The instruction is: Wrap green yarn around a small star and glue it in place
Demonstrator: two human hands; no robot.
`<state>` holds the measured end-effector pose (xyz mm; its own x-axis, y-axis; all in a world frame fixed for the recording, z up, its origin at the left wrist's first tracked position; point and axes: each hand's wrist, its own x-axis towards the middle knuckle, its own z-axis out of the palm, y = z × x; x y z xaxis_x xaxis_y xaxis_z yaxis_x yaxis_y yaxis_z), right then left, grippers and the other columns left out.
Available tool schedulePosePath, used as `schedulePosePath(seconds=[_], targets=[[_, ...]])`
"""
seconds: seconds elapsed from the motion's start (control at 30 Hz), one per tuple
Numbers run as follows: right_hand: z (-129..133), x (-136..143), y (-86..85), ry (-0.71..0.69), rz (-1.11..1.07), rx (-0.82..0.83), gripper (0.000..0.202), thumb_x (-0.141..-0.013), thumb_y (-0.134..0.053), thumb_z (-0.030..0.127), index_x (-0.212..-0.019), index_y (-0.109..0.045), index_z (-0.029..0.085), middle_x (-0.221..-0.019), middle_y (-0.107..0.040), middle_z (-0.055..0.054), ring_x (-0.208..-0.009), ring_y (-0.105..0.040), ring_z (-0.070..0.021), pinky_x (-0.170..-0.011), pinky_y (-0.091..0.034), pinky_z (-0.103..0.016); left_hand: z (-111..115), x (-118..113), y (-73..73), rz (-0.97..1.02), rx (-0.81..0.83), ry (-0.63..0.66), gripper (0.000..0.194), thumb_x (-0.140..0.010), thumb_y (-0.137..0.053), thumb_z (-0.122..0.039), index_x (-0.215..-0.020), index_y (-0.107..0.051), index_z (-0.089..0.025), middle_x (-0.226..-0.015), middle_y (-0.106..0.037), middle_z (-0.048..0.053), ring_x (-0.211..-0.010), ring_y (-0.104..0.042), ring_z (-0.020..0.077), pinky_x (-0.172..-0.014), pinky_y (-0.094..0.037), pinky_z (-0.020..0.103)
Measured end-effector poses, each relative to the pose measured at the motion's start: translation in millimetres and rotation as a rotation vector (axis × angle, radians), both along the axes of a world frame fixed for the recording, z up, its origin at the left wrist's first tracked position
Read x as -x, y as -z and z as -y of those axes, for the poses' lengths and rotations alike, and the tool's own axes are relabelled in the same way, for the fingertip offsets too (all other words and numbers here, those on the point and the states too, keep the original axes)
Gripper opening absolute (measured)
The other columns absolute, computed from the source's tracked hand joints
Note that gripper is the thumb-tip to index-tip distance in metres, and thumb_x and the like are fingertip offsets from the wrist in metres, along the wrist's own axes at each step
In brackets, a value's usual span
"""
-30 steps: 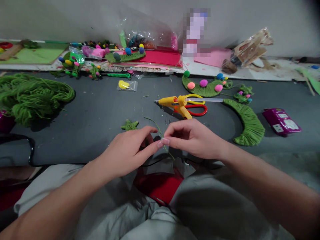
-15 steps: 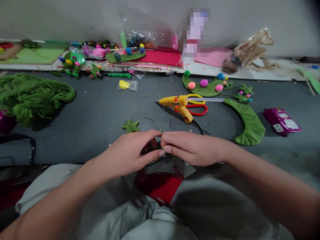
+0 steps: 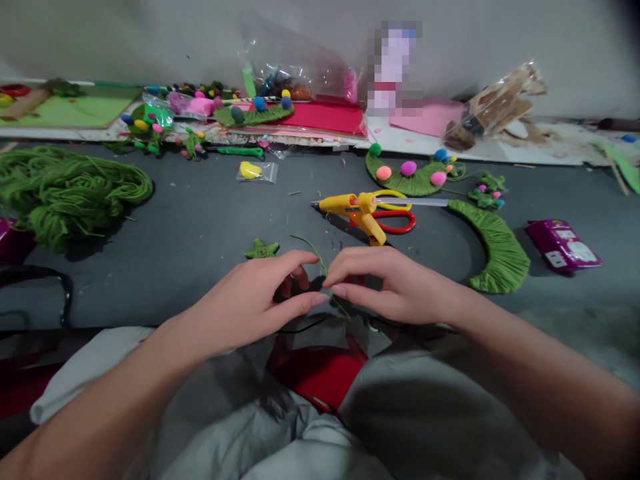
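The right hand point(image 3: 383, 283) pinched a thin green strand point(image 3: 310, 244) in narrowed fingertips at the worktop's point(image 3: 190, 280) near edge; the left hand point(image 3: 260, 290) curved wide beside it. A light, even pinch looked wisest! Beyond, a small clear bag point(image 3: 271, 173) held something yellow point(image 3: 250, 170); farther, a big bag point(image 3: 300, 57) held coloured bits.

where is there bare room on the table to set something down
The widest bare patch is between the green yarn pile and the green star. A smaller one lies between that star and the little bag. It's crowded around the glue gun and along the back ledge.
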<state>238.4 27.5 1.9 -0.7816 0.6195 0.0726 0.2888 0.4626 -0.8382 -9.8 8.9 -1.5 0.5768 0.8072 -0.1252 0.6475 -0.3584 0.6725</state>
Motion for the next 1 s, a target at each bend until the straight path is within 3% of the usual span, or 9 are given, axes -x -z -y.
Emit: schedulePosePath(seconds=[0.1, 0.27, 0.5, 0.6, 0.7, 0.83, 0.9, 1.0], targets=[[5, 4, -4.2, 0.026, 0.014, 0.137, 0.018, -0.098, -0.057, 0.026, -0.097, -0.07, 0.014, -0.091, -0.069, -0.006, -0.083, -0.061, -0.0156, -0.079, -0.048, -0.029, 0, 0, 0.3, -0.019, -0.006, -0.001, 0.048, -0.095, -0.058, -0.058, -0.132, -0.056, -0.026, -0.096, -0.074, 0.0, -0.083, -0.069, 0.0185, -0.069, -0.048, 0.027], [8, 10, -1.4, 0.101, 0.061, 0.269, 0.011, -0.091, -0.062, 0.022, -0.088, -0.07, 0.016, -0.083, -0.069, -0.003, -0.075, -0.058, -0.0134, -0.07, -0.046, -0.026, 1, -2, 0.8, -0.049, -0.026, -0.02, 0.055, -0.091, -0.06, -0.062, -0.133, -0.057, -0.027, -0.098, -0.075, 0.002, -0.086, -0.07, 0.0203, -0.068, -0.048, 0.027], [9, 10, 2.9, 0.137, 0.029, 0.4, 0.005, -0.09, -0.057, 0.019, -0.088, -0.062, 0.017, -0.075, -0.057, 0.003, -0.066, -0.047, -0.0103, -0.06, -0.04, -0.022, 1, -2, 3.1, -0.062, -0.082, -0.151, 0.06, -0.085, -0.066, -0.066, -0.133, -0.057, -0.03, -0.099, -0.074, 0.001, -0.075, -0.067, 0.0181, -0.064, -0.047, 0.028], [9, 11, 2.6, 0.135, 0.003, 0.465, 0.004, -0.093, -0.056, 0.021, -0.09, -0.057, 0.018, -0.073, -0.049, 0.005, -0.064, -0.041, -0.0092, -0.056, -0.036, -0.022, 1, -1, 2.9, 0.001, -0.109, -0.206, 0.052, -0.089, -0.064, -0.061, -0.129, -0.058, -0.029, -0.094, -0.074, -0.001, -0.067, -0.063, 0.014, -0.061, -0.045, 0.026], [9, 12, 1.5, 0.158, -0.008, 0.459, 0.01, -0.097, -0.051, 0.022, -0.089, -0.054, 0.019, -0.074, -0.048, 0.005, -0.064, -0.041, -0.0091, -0.058, -0.036, -0.022, 1, 0, 0.8, 0.082, -0.128, -0.237, 0.045, -0.092, -0.064, -0.056, -0.124, -0.059, -0.026, -0.088, -0.074, -0.002, -0.066, -0.061, 0.0127, -0.06, -0.044, 0.024], [7, 12, 0.4, 0.224, -0.064, 0.447, 0.033, -0.101, -0.047, 0.026, -0.069, -0.048, 0.018, -0.063, -0.047, 0.005, -0.058, -0.04, -0.0086, -0.056, -0.035, -0.023, 0, 0, -1.7, 0.104, -0.109, -0.239, 0.044, -0.092, -0.065, -0.055, -0.123, -0.06, -0.025, -0.09, -0.075, -0.002, -0.062, -0.057, 0.0112, -0.059, -0.045, 0.023], [5, 12, 0.3, 0.22, -0.119, 0.535, 0.035, -0.098, -0.056, 0.031, -0.067, -0.053, 0.017, -0.06, -0.048, 0.005, -0.054, -0.042, -0.0073, -0.053, -0.035, -0.022, 0, -1, -2.0, 0.104, -0.09, -0.227, 0.044, -0.092, -0.064, -0.055, -0.124, -0.06, -0.025, -0.089, -0.074, -0.003, -0.062, -0.058, 0.0109, -0.059, -0.045, 0.023], [4, 14, 1.8, 0.214, -0.243, 0.747, 0.03, -0.095, -0.064, 0.04, -0.079, -0.061, 0.015, -0.068, -0.06, 0.003, -0.055, -0.051, -0.006, -0.051, -0.039, -0.018, 0, -2, -1.6, 0.106, -0.073, -0.199, 0.044, -0.093, -0.063, -0.055, -0.124, -0.06, -0.025, -0.088, -0.074, -0.003, -0.064, -0.06, 0.0111, -0.059, -0.045, 0.023]])
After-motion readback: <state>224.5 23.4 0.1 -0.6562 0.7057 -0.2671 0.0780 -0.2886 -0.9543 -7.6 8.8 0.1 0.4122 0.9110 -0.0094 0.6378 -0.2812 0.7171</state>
